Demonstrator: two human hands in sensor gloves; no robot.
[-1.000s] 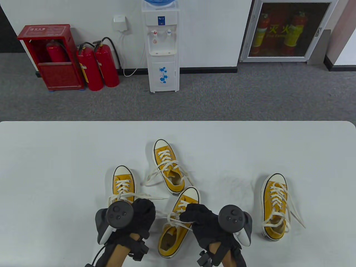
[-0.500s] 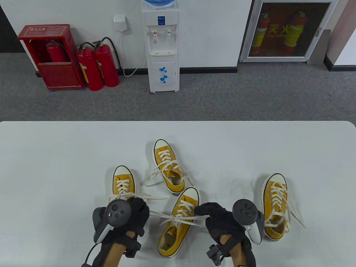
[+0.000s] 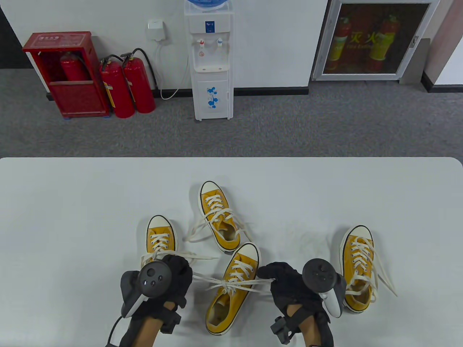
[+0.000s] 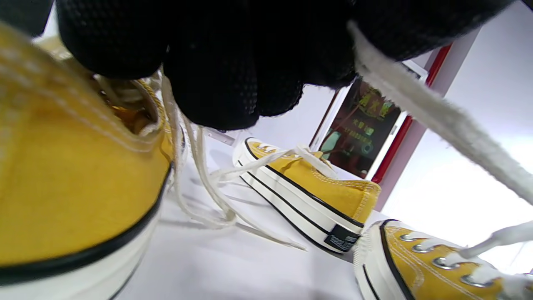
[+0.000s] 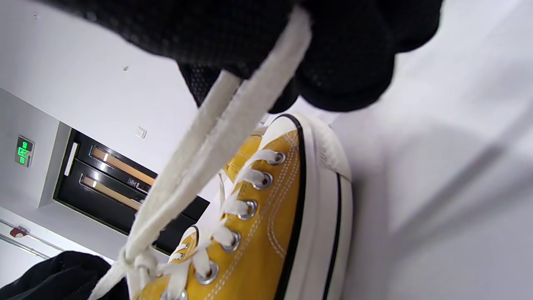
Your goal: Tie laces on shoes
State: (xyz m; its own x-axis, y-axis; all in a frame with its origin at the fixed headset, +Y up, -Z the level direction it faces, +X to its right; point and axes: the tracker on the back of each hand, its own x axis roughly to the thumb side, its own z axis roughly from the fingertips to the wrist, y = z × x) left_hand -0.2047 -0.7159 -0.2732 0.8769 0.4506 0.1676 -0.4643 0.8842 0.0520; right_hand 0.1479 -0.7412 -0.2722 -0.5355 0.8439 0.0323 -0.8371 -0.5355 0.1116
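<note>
At the near table edge, the left hand (image 3: 173,278) and right hand (image 3: 285,285) flank the middle shoe (image 3: 231,289), each with fingers clamped on an end of its lace (image 3: 253,281). The lace runs taut, crosswise to the shoe's long axis, meeting at a knot (image 3: 225,284) between the hands, about equally near both. Beyond, three other shoes lie unlaced.

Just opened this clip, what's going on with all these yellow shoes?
A person is tying the nearest yellow sneaker. The left hand and right hand each hold a lace end, stretched out sideways from a knot over the eyelets. Three other sneakers lie on the table, laces loose.
</note>
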